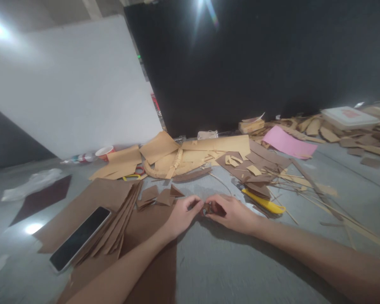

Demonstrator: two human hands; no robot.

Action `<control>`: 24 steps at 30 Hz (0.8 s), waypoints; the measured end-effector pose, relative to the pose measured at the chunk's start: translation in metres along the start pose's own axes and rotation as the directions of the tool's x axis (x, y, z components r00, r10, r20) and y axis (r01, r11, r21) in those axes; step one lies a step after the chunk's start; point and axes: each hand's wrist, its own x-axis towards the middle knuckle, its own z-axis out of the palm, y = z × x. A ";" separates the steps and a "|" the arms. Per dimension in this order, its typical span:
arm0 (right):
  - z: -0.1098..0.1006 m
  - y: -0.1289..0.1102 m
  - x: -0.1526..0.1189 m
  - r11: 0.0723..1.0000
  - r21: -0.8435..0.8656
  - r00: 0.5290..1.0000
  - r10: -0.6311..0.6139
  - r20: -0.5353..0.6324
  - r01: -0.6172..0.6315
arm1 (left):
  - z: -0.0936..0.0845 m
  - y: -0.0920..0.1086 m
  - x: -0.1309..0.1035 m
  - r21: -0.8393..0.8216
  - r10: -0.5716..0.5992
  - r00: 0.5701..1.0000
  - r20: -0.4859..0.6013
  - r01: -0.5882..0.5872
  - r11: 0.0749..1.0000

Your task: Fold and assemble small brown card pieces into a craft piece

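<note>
A small, dark brown, blurred piece (207, 207) was at the fingertips of both hands, just above the grey tabletop (218, 270) and near its middle. The right hand (229, 212) pinched it between thumb and fingers, the other fingers curled in behind. The left hand (187, 212) had its thumb and forefinger drawn together at the left side of the piece; whether they gripped it or only touched it, I could not tell.

Just left of the fingers and slightly farther off lay several small, angular brown card pieces (164, 196). A large, flat brown sheet (155, 270) spread beneath the left forearm. Farther left, a fanned stack of brown sheets (91, 194) bore a black-screened phone with a pale rim (80, 238), lying at a slant.

To the right of the right hand, a yellow-handled cutter (264, 202) lay near loose brown scraps, with long, thin tan strips (345, 215) running off to the right.

On the far side were broad tan sheets (215, 145), a curved tan strip (155, 172) and, to their left, a red-and-white paper cup (104, 153). At far right, a pink sheet (288, 142) lay left of a white, flat-lidded box (350, 117). A white panel (72, 84) and a black panel (256, 63) stood behind everything.
</note>
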 end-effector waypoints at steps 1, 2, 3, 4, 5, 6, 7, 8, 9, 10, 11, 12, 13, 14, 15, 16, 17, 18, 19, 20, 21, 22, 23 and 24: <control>0.000 -0.001 0.000 1.000 0.001 1.000 -0.001 0.001 0.001 | 0.000 0.000 0.000 -0.007 0.000 1.000 0.002 0.000 1.000; -0.001 -0.002 0.000 1.000 0.002 1.000 -0.002 0.001 0.002 | 0.000 0.001 0.000 -0.012 0.000 1.000 0.002 0.000 1.000; -0.002 -0.003 0.000 1.000 0.005 1.000 -0.003 0.001 0.003 | 0.000 0.001 0.000 -0.011 -0.001 1.000 0.002 0.001 1.000; -0.002 -0.004 0.000 1.000 0.007 1.000 0.000 0.000 0.000 | -0.001 0.001 0.000 -0.007 -0.001 1.000 0.003 0.001 1.000; -0.003 -0.005 0.000 1.000 0.010 1.000 0.005 0.000 -0.005 | -0.001 0.002 -0.001 0.002 -0.002 1.000 0.003 0.002 1.000; -0.004 -0.006 0.000 1.000 0.012 1.000 0.011 0.003 -0.011 | -0.001 0.003 -0.001 0.010 -0.005 1.000 0.002 0.005 1.000; -0.004 -0.007 0.000 1.000 0.012 1.000 0.019 0.006 -0.019 | -0.001 0.003 -0.001 0.016 -0.008 1.000 0.001 0.008 1.000; -0.005 -0.008 0.000 1.000 0.008 1.000 0.026 0.010 -0.026 | -0.001 0.003 -0.001 0.018 -0.011 1.000 -0.002 0.011 1.000; -0.005 -0.008 0.000 1.000 0.002 0.999 0.029 0.013 -0.029 | 0.000 0.003 -0.001 0.017 -0.014 1.000 -0.007 0.014 1.000; -0.005 -0.008 0.000 1.000 -0.004 0.999 0.027 0.017 -0.027 | 0.000 0.003 -0.001 0.014 -0.016 1.000 -0.012 0.016 1.000; -0.005 -0.008 0.000 1.000 -0.009 1.000 0.021 0.023 -0.021 | 0.000 0.003 -0.001 0.010 -0.016 1.000 -0.018 0.016 1.000; -0.005 -0.008 0.000 1.000 -0.015 1.000 0.012 0.027 -0.012 | 0.000 0.002 -0.001 0.007 -0.012 1.000 -0.024 0.012 1.000; -0.004 -0.007 0.001 1.000 -0.021 1.000 0.005 0.029 -0.004 | 0.000 0.001 -0.002 0.006 -0.006 1.000 -0.027 0.006 1.000; -0.004 -0.006 0.001 1.000 -0.025 1.000 0.001 0.030 0.000 | 0.000 0.001 -0.002 0.006 0.002 1.000 -0.025 -0.002 1.000; -0.004 -0.006 0.002 1.000 -0.025 1.000 0.000 0.031 0.000 | 0.001 0.000 -0.002 0.006 0.009 1.000 -0.020 -0.008 1.000; -0.004 -0.005 0.002 1.000 -0.018 1.000 0.005 0.030 -0.005 | 0.001 0.000 -0.002 0.009 0.015 1.000 -0.016 -0.015 1.000; -0.004 -0.005 0.003 1.000 -0.001 1.000 0.014 0.027 -0.014 | 0.001 -0.001 -0.002 0.014 0.020 1.000 -0.012 -0.020 1.000; -0.004 -0.004 0.004 0.999 0.026 0.999 0.028 0.024 -0.028 | 0.001 -0.001 -0.002 0.021 0.022 1.000 -0.010 -0.022 1.000; -0.004 -0.004 0.005 0.997 0.059 0.999 0.044 0.017 -0.045 | 0.000 -0.001 -0.003 0.028 0.023 1.000 -0.012 -0.023 0.999; -0.004 -0.004 0.005 0.994 0.095 0.998 0.062 0.008 -0.062 | 0.000 0.000 -0.003 0.035 0.024 1.000 -0.017 -0.023 0.999; -0.004 -0.004 0.006 0.989 0.130 0.997 0.076 -0.004 -0.075 | 0.000 0.000 -0.003 0.038 0.024 1.000 -0.019 -0.024 0.999; -0.005 -0.004 0.006 0.984 0.160 0.996 0.085 -0.017 -0.081 | 0.000 0.000 -0.003 0.040 0.025 0.999 -0.019 -0.025 0.999; -0.005 -0.003 0.006 0.980 0.183 0.996 0.087 -0.028 -0.081 | 0.001 0.000 -0.003 0.041 0.027 0.999 -0.020 -0.026 0.999; -0.004 -0.003 0.006 0.978 0.197 0.996 0.085 -0.040 -0.076 | 0.001 0.000 -0.003 0.041 0.028 0.999 -0.021 -0.027 0.999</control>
